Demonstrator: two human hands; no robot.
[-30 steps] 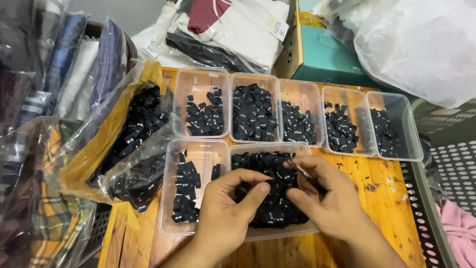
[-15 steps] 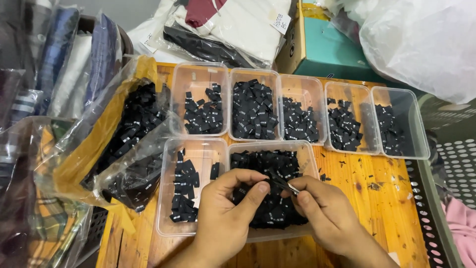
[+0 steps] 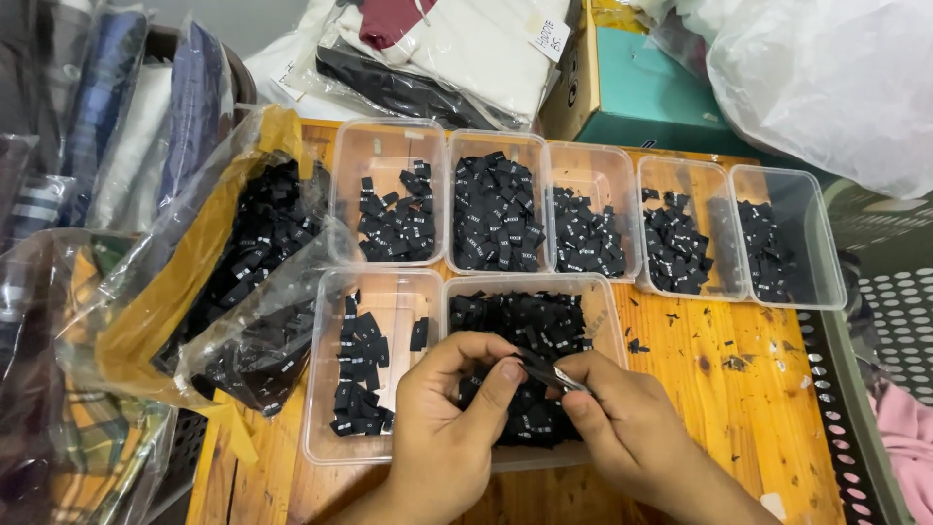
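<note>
Seven clear tubs (image 3: 389,209) of black labels — both hands, left (image 3: 449,413) and right (image 3: 622,428), pinch one label (image 3: 537,367) at lower centre.

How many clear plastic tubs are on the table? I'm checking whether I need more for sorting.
7. Five stand in the back row, two in the front row, the right one under both hands. More may be hidden.

Garment workshop: trays of black labels (image 3: 496,214), bagged clothes (image 3: 437,49) w/ wooden table (image 3: 739,408).
</note>
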